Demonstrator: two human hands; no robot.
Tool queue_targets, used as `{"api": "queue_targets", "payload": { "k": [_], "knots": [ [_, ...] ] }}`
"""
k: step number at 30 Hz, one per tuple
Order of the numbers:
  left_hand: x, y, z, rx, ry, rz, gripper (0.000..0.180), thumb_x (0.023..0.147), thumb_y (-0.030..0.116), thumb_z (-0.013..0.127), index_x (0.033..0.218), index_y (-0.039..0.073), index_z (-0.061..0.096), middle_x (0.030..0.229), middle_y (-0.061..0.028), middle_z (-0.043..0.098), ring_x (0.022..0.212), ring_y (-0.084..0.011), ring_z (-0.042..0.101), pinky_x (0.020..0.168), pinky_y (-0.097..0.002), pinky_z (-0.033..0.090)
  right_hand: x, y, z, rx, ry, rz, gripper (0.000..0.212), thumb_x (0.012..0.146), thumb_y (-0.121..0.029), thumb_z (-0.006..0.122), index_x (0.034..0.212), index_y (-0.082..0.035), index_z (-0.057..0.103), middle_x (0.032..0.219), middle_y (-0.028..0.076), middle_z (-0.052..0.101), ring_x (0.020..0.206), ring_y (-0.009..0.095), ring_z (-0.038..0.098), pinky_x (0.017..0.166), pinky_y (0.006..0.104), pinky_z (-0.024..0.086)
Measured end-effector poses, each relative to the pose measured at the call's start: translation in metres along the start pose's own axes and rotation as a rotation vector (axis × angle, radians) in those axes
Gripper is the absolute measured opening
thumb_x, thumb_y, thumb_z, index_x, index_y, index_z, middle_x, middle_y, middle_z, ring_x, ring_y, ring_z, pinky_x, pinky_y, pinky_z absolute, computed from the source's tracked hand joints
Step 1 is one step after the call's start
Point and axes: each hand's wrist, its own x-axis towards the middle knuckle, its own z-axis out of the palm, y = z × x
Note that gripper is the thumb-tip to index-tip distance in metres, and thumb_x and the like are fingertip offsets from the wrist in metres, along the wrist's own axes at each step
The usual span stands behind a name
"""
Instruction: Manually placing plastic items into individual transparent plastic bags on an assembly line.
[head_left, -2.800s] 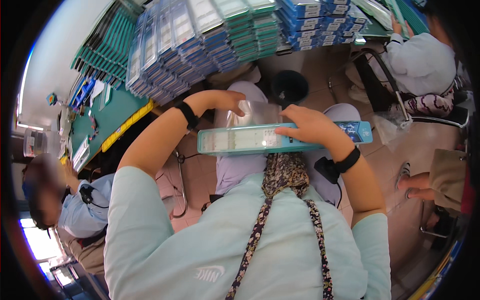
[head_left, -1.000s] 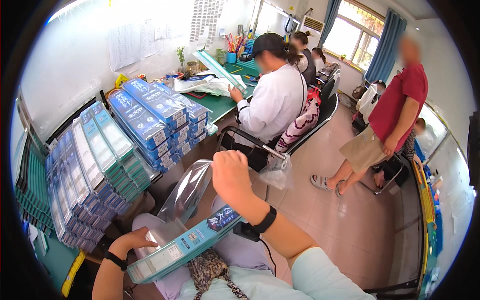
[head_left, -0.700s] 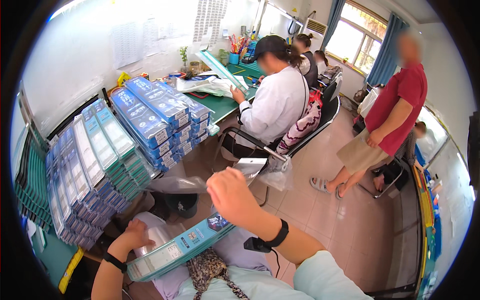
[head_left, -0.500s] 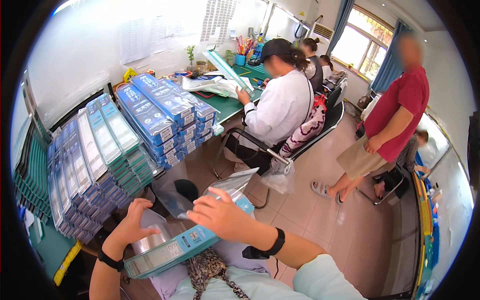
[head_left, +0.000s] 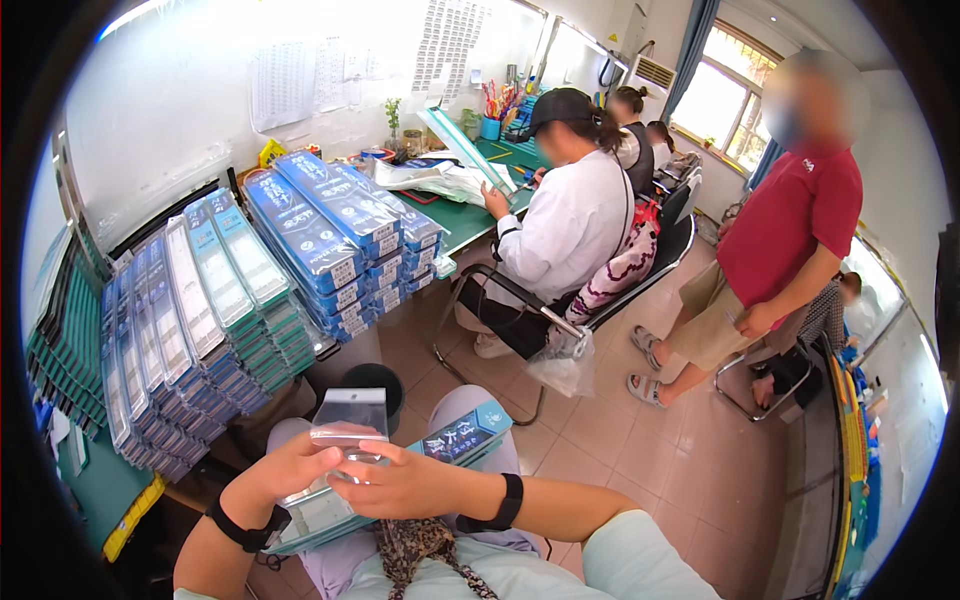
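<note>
Across my lap lies a long, flat, teal-edged package (head_left: pixel 463 432), slanting up to the right, with a dark blue printed panel. Above it a transparent plastic bag (head_left: pixel 352 412) is bunched up, its flat end sticking out past my fingers. My left hand (head_left: pixel 298 468) has its fingers closed on the bag from the left. From the other side my right hand (head_left: pixel 388 482) grips the same bag, fingertips close to the left thumb. The package's middle is partly hidden behind both hands.
Left of me stand stacks of blue and teal flat packages (head_left: pixel 190 310) and a higher pile of blue packages (head_left: pixel 325 225). A dark bin (head_left: pixel 375 378) is beyond my knees. One co-worker (head_left: pixel 570 210) sits ahead at the green table; a person in red (head_left: pixel 790 220) stands at right.
My hands have come together, and the plastic that was spread over the package is gathered between them. The standing person has come closer, hands now together in front.
</note>
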Motion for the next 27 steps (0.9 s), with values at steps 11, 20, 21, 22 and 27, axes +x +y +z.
{"api": "queue_targets", "payload": {
  "k": [11, 20, 21, 22, 27],
  "knots": [
    [-0.002, 0.015, 0.007, 0.492, 0.315, 0.346, 0.013, 0.083, 0.008, 0.061, 0.093, 0.003, 0.068, 0.088, -0.0098, 0.065, 0.083, -0.0195, 0.059, 0.074, -0.0309, 0.046, -0.001, 0.027, -0.026, 0.453, 0.221, 0.839, 0.043, 0.074, -0.034, 0.071, 0.106, -0.01, 0.058, 0.113, 0.006, 0.053, 0.109, 0.022, 0.048, 0.096, 0.0381, 0.031],
    [0.005, 0.009, 0.014, 0.754, 0.099, 0.427, 0.013, 0.075, 0.008, 0.067, 0.088, 0.007, 0.069, 0.08, -0.005, 0.064, 0.079, -0.0236, 0.059, 0.07, -0.0355, 0.046, 0.01, 0.039, -0.05, 1.435, -0.004, 1.056, 0.03, 0.085, -0.017, 0.062, 0.112, -0.003, 0.058, 0.095, 0.003, 0.057, 0.078, 0.008, 0.05, 0.068, 0.022, 0.039],
    [0.006, 0.007, 0.012, 0.739, 0.069, 0.412, 0.014, 0.075, 0.007, 0.067, 0.089, 0.006, 0.068, 0.082, -0.0058, 0.064, 0.08, -0.0247, 0.059, 0.071, -0.0359, 0.046, 0.013, 0.037, -0.058, 1.512, 0.057, 1.196, 0.03, 0.086, -0.016, 0.062, 0.112, -0.003, 0.059, 0.092, 0.001, 0.056, 0.069, 0.005, 0.048, 0.06, 0.0188, 0.037],
    [0.006, 0.006, 0.011, 0.724, 0.039, 0.396, 0.015, 0.075, 0.006, 0.067, 0.089, 0.006, 0.068, 0.084, -0.0065, 0.064, 0.08, -0.0259, 0.059, 0.071, -0.0363, 0.046, 0.006, 0.039, -0.053, 1.58, 0.089, 1.127, 0.027, 0.086, -0.014, 0.061, 0.111, -0.003, 0.062, 0.085, -0.002, 0.053, 0.059, 0.001, 0.041, 0.051, 0.0171, 0.029],
    [0.005, 0.005, 0.018, 0.632, 0.111, 0.305, 0.021, 0.074, 0.004, 0.069, 0.095, 0.004, 0.065, 0.087, -0.0109, 0.062, 0.082, -0.0296, 0.059, 0.072, -0.037, 0.046, 0.013, 0.037, -0.064, 1.421, 0.165, 1.037, 0.02, 0.086, -0.01, 0.061, 0.104, -0.003, 0.066, 0.082, 0.0, 0.051, 0.061, 0.003, 0.043, 0.052, 0.0186, 0.031]
  ]
}}
